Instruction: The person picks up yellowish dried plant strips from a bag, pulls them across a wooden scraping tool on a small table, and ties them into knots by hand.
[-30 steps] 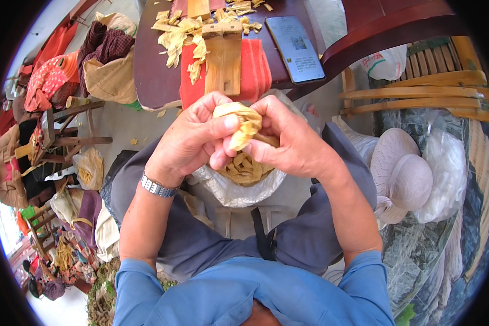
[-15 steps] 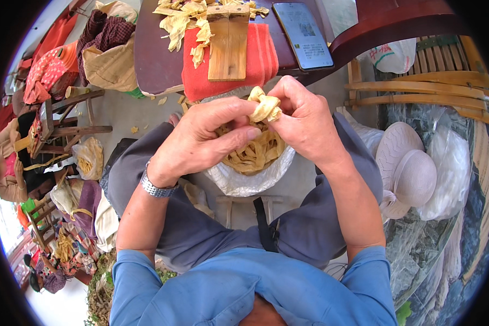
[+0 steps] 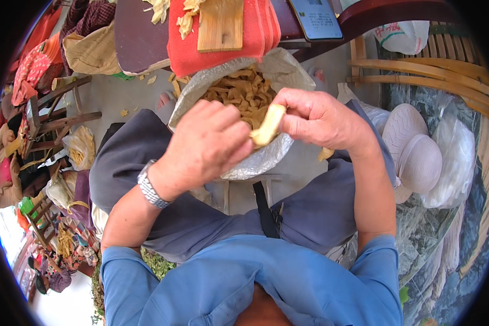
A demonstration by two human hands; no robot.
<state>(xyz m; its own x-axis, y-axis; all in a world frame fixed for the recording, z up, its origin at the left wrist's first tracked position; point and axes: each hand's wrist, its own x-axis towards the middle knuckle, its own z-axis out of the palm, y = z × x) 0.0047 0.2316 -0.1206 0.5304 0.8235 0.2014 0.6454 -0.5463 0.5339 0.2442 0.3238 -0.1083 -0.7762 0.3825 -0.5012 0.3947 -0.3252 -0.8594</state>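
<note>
A pale yellow, flat folded strip [image 3: 270, 124], of a plant-like material I cannot name, is held between my two hands. My right hand [image 3: 323, 120] pinches its upper part between thumb and fingers. My left hand [image 3: 206, 142] is closed, knuckles up, at the strip's lower end; its fingertips are hidden. Just beyond and below the hands stands a whitish plastic bag [image 3: 193, 89], its mouth wide, holding many curled yellow-brown strips [image 3: 239, 89]. Another yellow piece [image 3: 325, 154] shows beneath my right hand.
Ahead, a wooden block [image 3: 221, 27] lies on a red towel [image 3: 182, 51] over a dark red table [image 3: 141, 49], beside a phone [image 3: 316, 19]. A pale hat [image 3: 418, 157] and clear plastic bag [image 3: 451, 163] lie right. Wooden stools [image 3: 70, 117] and people are left.
My hands have moved apart, uncovering more of the bag's contents. The yellow piece, knotted-looking before, now shows as a flat folded strip. My view has shifted slightly; the table sits higher.
</note>
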